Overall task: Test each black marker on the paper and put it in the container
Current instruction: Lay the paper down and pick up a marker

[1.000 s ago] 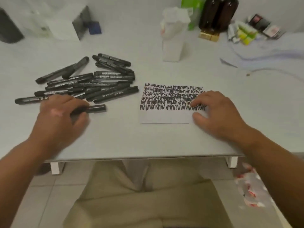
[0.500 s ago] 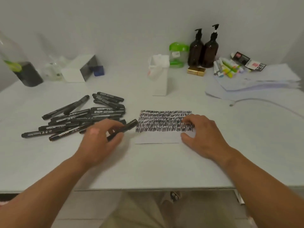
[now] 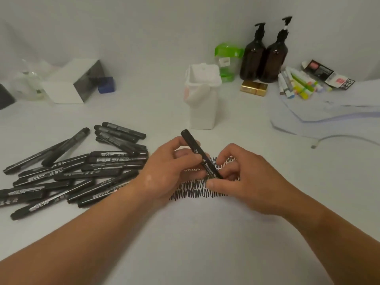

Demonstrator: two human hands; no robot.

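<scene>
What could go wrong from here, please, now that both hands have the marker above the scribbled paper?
1. The left hand and right hand hide much of the paper, so a fresh test line could get lost among the dense scribbles.
2. Uncapping the marker so close to the fingers might ink them.
3. The marker pile lies beside the left forearm; a sweep could scatter it.

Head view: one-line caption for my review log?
Both hands hold one black marker above the scribbled paper, pile left.
</scene>
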